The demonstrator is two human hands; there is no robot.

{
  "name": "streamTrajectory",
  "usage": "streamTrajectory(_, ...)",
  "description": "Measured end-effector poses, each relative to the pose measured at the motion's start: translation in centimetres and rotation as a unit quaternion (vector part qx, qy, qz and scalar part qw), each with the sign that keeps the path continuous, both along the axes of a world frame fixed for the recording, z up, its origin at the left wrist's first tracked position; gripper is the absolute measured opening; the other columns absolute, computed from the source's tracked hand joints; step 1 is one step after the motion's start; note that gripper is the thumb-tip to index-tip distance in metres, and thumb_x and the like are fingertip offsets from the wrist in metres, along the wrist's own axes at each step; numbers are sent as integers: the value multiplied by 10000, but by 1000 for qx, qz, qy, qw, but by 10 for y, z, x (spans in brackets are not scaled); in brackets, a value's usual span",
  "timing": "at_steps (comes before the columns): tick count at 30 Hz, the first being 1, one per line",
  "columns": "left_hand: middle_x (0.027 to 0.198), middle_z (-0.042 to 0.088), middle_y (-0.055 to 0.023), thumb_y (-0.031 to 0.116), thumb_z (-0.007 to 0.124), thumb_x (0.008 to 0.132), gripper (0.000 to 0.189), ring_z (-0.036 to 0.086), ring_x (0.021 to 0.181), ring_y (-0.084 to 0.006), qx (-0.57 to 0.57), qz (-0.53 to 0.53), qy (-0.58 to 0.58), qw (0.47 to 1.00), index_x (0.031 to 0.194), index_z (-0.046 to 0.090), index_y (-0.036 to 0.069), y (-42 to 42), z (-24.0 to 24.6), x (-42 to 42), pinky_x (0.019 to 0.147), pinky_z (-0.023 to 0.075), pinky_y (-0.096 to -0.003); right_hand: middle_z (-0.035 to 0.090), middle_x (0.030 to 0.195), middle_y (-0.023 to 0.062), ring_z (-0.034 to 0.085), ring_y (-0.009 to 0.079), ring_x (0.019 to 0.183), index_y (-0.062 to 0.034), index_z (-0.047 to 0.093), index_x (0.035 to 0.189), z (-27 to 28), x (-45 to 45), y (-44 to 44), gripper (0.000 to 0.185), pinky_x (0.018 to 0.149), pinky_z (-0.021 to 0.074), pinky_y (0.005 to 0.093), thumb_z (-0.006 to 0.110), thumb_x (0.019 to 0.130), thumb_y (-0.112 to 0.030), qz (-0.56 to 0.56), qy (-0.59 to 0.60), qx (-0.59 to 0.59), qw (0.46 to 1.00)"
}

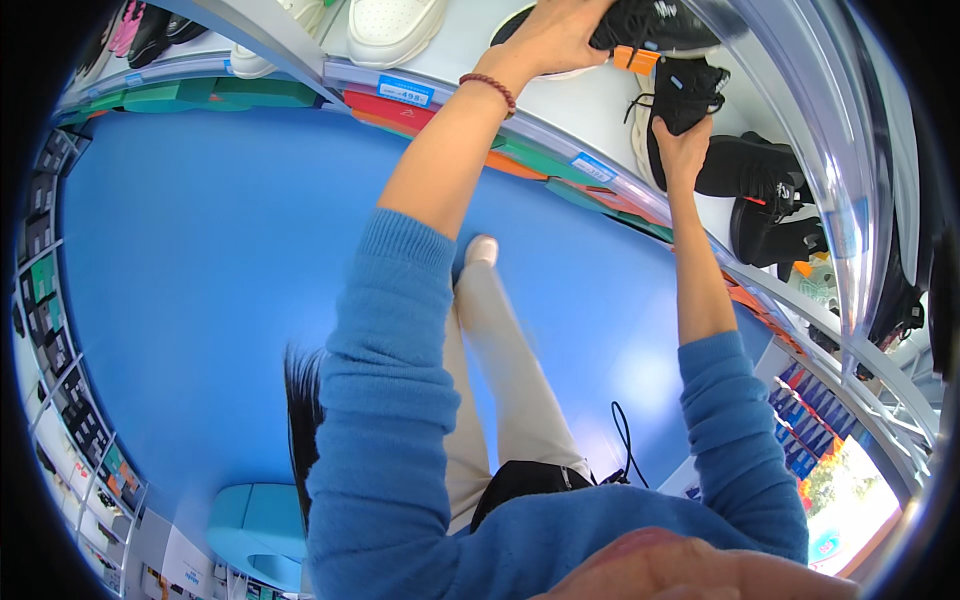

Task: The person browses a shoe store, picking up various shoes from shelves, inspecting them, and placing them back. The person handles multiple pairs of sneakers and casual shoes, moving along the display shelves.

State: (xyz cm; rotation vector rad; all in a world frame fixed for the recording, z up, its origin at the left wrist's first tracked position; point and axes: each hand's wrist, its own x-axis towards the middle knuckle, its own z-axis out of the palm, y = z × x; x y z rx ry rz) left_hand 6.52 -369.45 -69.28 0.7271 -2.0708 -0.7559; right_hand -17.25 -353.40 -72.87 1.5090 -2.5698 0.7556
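At the top of the view, my left hand (559, 34) grips the end of a black lace-up sneaker (660, 26) with a light sole. Its fingers run partly out of the frame. An orange tag (636, 60) hangs beside that sneaker. My right hand (684, 142) is closed around the end of another black lace-up shoe (682, 94), just below the first. Both shoes are at the display shelf (577, 112); whether their soles rest on it is hard to tell. A pale sole edge shows beside the right-hand shoe.
White shoes (394, 30) stand farther left on the shelf. More black sneakers (750, 169) line its right side, near a curved clear plastic edge (847, 187). Price labels (405, 91) run along the front, above colored shoeboxes (525, 161). A blue seat (255, 525) stands behind on the blue floor (225, 262).
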Motion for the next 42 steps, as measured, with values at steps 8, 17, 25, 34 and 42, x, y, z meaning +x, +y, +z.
streamTrajectory(8, 1364, 520, -195, 357, 842, 701, 938, 474, 1313, -383, -22, 6, -58, 998, 1457, 361, 81, 2, -8, 6, 1099, 331, -601, 514, 1330, 241, 509, 331, 1217, 85, 448, 1348, 24, 62, 26, 593, 1079, 371, 411, 719, 842, -64, -23, -69, -212, 975)
streamTrajectory(17, 1449, 366, -323, 37, 608, 774, 750, 340, 1326, -510, -117, 542, -137, 821, 1451, 329, -127, -76, 5, 160, 1166, 256, -487, 296, 1546, 241, 353, 355, 1423, 14, 258, 1504, 6, 271, -145, 922, 1168, 296, 436, 796, 813, -273, 214, -294, -97, 927)
streamTrajectory(25, 1207, 596, -297, -8, 458, 893, 453, 539, 1165, -429, 51, 431, 114, 894, 1340, 499, -66, -123, -18, 181, 1044, 407, -450, 365, 1444, 294, 404, 432, 1346, 3, 215, 1500, 6, 332, -218, 1238, 1117, 356, 488, 888, 563, -446, 72, -257, -59, 962)
streamTrajectory(34, 1133, 644, -254, -45, 471, 887, 349, 601, 1074, -399, 58, 326, 198, 923, 1222, 569, -46, -109, 22, 181, 961, 453, -437, 411, 1396, 262, 486, 411, 1230, 30, 248, 1461, 19, 273, -208, 1024, 1071, 396, 472, 820, 658, -247, 256, -45, -141, 955)
streamTrajectory(42, 1093, 634, -275, -67, 595, 776, 405, 577, 1076, -439, -55, 382, 173, 906, 1181, 577, -44, -113, 13, 184, 961, 452, -455, 499, 1376, 264, 441, 415, 1270, 14, 485, 1369, 12, 234, -256, 791, 1147, 281, 491, 749, 691, -296, 343, 143, -62, 927)
